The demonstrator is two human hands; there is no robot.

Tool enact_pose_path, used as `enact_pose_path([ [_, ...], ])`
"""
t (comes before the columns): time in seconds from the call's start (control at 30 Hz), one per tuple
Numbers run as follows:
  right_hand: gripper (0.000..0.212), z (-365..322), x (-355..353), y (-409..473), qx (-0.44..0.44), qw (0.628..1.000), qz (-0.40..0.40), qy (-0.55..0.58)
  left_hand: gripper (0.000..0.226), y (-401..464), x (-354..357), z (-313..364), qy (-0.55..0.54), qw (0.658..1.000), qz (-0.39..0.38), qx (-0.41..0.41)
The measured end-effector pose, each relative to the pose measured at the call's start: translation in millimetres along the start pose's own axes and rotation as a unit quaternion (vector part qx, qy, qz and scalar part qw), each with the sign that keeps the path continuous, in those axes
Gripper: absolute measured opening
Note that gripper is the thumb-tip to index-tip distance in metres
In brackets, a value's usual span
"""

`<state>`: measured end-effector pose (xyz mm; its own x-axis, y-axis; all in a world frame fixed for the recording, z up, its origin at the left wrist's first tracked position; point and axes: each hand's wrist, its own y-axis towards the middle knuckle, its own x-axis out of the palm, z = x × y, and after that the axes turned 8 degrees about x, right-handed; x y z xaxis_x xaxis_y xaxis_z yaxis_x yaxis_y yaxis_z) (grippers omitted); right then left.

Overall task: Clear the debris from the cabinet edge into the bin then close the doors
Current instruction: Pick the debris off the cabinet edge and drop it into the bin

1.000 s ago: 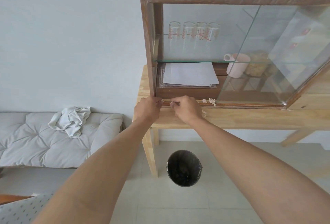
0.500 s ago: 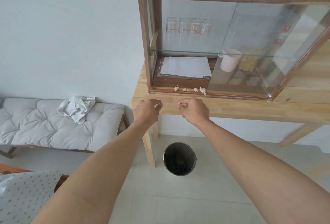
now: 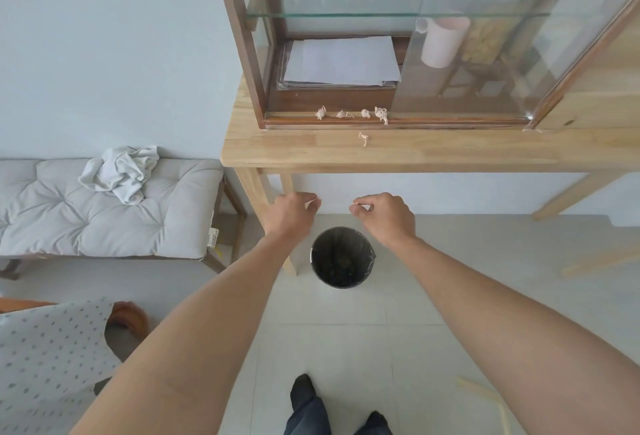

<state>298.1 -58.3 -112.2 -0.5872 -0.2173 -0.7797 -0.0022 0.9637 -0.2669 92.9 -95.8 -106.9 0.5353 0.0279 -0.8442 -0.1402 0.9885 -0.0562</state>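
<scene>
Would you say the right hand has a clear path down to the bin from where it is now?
Probably yes: the right hand hangs above the bin, whose mouth is open, with nothing between them.

The wooden glass-front cabinet [image 3: 242, 36] is cut off by the top edge at 12 o'clock. Small pale scraps pinched in the right hand [image 3: 384, 218] and left hand [image 3: 289, 214] are too tiny to identify. The contents of the round black bin [image 3: 342, 258] are dark and unclear.
</scene>
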Motion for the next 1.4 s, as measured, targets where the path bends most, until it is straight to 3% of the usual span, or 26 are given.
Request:
enact_pose_path([
  [0.4, 0.025, 59.6, 77.7, 53.8, 0.093, 0.994, -0.046, -0.022, 0.027, 52.3, 115.8, -49.8, 0.004, 0.995, -0.096, -0.017],
  [0.6, 0.050, 63.1, 85.1, 70.1, 0.116, 0.991, -0.045, -0.048, 0.046, 59.7, 129.4, -56.1, 0.022, 0.991, -0.128, -0.028],
  [0.7, 0.053, 62.7, 79.6, 68.5, 0.119, 0.991, -0.042, -0.044, 0.050, 58.6, 118.7, -52.8, 0.018, 0.991, -0.130, -0.031],
  [1.0, 0.052, 49.6, 44.7, 44.3, 0.057, 0.998, -0.005, -0.032, 0.051, 36.4, 71.3, -20.9, 0.017, 0.997, -0.074, -0.014],
  [1.4, 0.043, -6.3, -29.5, 9.8, -0.056, 0.995, 0.076, 0.016, 0.048, 3.5, -15.5, 24.1, -0.013, 0.998, 0.058, 0.029],
])
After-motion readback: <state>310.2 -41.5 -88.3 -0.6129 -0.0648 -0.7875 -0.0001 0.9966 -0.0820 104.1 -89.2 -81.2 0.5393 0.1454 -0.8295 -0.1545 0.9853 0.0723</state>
